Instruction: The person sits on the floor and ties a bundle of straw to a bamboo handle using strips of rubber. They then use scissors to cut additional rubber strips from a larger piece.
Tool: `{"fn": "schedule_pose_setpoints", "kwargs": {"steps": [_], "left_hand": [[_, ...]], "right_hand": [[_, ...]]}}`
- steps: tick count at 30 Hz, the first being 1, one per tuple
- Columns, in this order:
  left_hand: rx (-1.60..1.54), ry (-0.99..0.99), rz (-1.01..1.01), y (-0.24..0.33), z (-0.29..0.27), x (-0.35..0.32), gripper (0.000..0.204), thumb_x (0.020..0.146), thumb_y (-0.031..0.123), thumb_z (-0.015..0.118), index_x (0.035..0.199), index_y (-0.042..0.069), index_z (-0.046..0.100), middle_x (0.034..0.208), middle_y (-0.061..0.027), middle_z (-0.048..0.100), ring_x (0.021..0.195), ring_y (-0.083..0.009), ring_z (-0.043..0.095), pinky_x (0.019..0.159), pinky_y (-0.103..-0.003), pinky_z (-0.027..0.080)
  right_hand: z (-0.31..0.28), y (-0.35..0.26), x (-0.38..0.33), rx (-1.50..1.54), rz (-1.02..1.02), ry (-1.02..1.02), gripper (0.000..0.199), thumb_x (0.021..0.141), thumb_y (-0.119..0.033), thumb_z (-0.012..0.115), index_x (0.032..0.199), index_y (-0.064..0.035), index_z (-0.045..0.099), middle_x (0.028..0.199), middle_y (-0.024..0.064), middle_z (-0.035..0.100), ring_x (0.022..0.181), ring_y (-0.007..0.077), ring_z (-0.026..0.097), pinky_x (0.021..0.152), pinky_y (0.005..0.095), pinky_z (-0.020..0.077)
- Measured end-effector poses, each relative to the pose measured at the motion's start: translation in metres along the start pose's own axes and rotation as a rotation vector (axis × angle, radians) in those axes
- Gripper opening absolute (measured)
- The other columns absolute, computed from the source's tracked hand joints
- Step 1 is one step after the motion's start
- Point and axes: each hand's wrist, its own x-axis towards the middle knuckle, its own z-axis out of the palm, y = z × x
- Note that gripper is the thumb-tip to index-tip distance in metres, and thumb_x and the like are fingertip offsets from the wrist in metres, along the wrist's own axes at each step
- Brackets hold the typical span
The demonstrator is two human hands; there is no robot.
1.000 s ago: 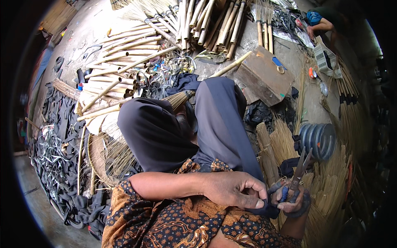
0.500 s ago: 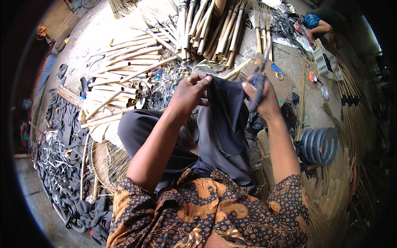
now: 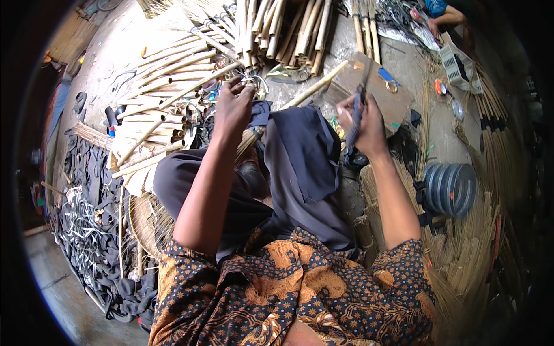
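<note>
A dark cloth (image 3: 311, 153) lies draped over my right knee. In my right hand (image 3: 368, 124) is a knife (image 3: 358, 115) with a dark wrapped handle, its blade pointing up and away. My left hand (image 3: 235, 109) is raised left of the cloth, its fingers loosely bent and apart, with nothing visible in them. Beside it, a bamboo pole (image 3: 316, 86) slants away to the right. Bristles (image 3: 248, 142) and a dark wrap (image 3: 261, 112) show near the pole's near end; my knee partly hides where they meet.
Bamboo poles (image 3: 173, 78) are piled ahead on the left, near finished brooms (image 3: 288, 29). Black rubber scraps (image 3: 95, 230) heap up at the left. A ribbed clear container (image 3: 450, 190) and bristle bundles (image 3: 461, 254) stand at the right. A board (image 3: 378, 81) lies ahead; another person's arm (image 3: 447, 20) shows at far right.
My left hand has let go of the cloth and moved left. The cloth has dropped onto my right knee. The knife stays in my right hand, and the view has shifted slightly.
</note>
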Motion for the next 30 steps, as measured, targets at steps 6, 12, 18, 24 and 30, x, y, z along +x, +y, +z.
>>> {"fn": "schedule_pose_setpoints", "kwargs": {"steps": [6, 12, 18, 24, 30], "left_hand": [[0.500, -0.497, 0.712, 0.009, -0.015, -0.127, 0.034, 0.087, 0.026, 0.082, 0.112, 0.008, 0.068, 0.095, -0.0094, 0.063, 0.090, -0.0274, 0.062, 0.081, -0.037, 0.052], [0.749, -0.559, 0.818, -0.009, -0.009, -0.164, 0.033, 0.084, 0.020, 0.077, 0.115, 0.015, 0.068, 0.104, -0.0074, 0.059, 0.096, -0.0261, 0.060, 0.084, -0.040, 0.051], [0.584, -0.457, 0.867, -0.004, -0.010, -0.162, 0.029, 0.078, 0.006, 0.079, 0.105, 0.011, 0.070, 0.103, -0.0074, 0.062, 0.095, -0.0279, 0.063, 0.083, -0.040, 0.052], [0.445, -0.612, 0.902, 0.004, -0.016, -0.161, 0.026, 0.078, 0.006, 0.076, 0.101, 0.007, 0.065, 0.114, -0.0095, 0.068, 0.114, -0.0289, 0.066, 0.107, -0.046, 0.049], [0.407, -0.815, 0.862, 0.003, -0.032, -0.187, 0.027, 0.078, 0.014, 0.074, 0.101, 0.005, 0.063, 0.102, -0.0090, 0.070, 0.101, -0.0274, 0.070, 0.112, -0.048, 0.047]], "right_hand": [[-0.014, -0.050, -0.108, -0.044, 0.222, -0.124, 0.027, 0.086, 0.001, 0.075, 0.104, -0.0046, 0.057, 0.089, 0.0050, 0.072, 0.069, 0.0083, 0.064, 0.063, 0.0252, 0.0540], [-0.006, -0.056, -0.140, -0.284, 0.052, -0.282, 0.041, 0.080, 0.001, 0.081, 0.112, -0.0063, 0.057, 0.106, 0.0085, 0.074, 0.080, 0.0102, 0.065, 0.073, 0.0282, 0.0550], [-0.004, -0.045, -0.137, -0.601, -0.349, -0.250, 0.043, 0.076, 0.001, 0.081, 0.110, -0.0057, 0.055, 0.103, 0.0078, 0.074, 0.084, 0.0244, 0.067, 0.079, 0.0391, 0.0527], [-0.002, -0.051, -0.134, -0.545, -0.371, -0.190, 0.044, 0.094, -0.046, 0.069, 0.099, -0.0044, 0.056, 0.091, 0.0068, 0.070, 0.081, 0.0275, 0.065, 0.075, 0.0407, 0.0471], [-0.021, -0.094, -0.151, -0.492, -0.188, -0.450, 0.039, 0.076, -0.019, 0.085, 0.103, -0.0045, 0.061, 0.094, 0.0082, 0.070, 0.082, 0.0290, 0.063, 0.078, 0.0406, 0.0524]]}}
